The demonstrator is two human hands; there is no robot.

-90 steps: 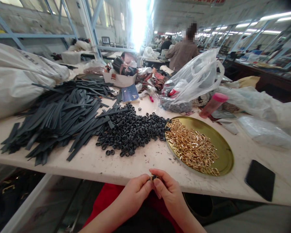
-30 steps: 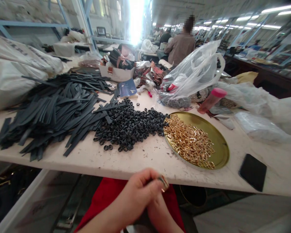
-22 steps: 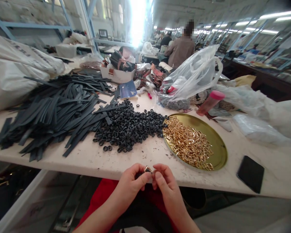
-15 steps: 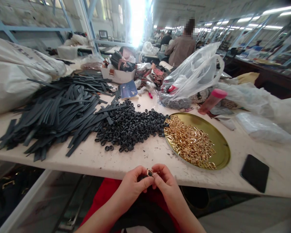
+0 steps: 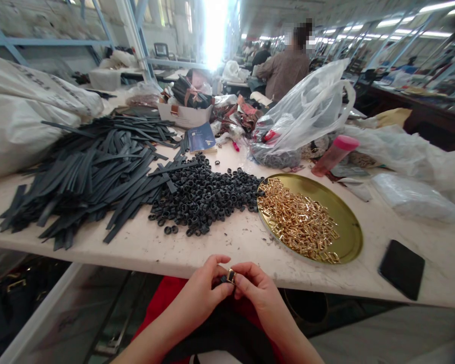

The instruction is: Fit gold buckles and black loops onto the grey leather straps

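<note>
Just past the table's front edge, my two hands meet at the fingertips. My right hand pinches a small gold buckle between thumb and forefinger. Closed round a dark strap piece at the buckle's left side is my left hand; its fingers hide most of that piece. Beyond my hands lies a heap of small black strap loops. Many more gold buckles fill the left part of a round gold tray on the right.
Long black strips are piled at the left, beside a large white sack. A phone rests near the right edge of the table. Behind stand a blue booklet, a clear plastic bag and a pink-capped bottle.
The gold buckle has turned so its opening shows, and it sits slightly lower. My left forefinger has lifted off it. The view has shifted slightly.
</note>
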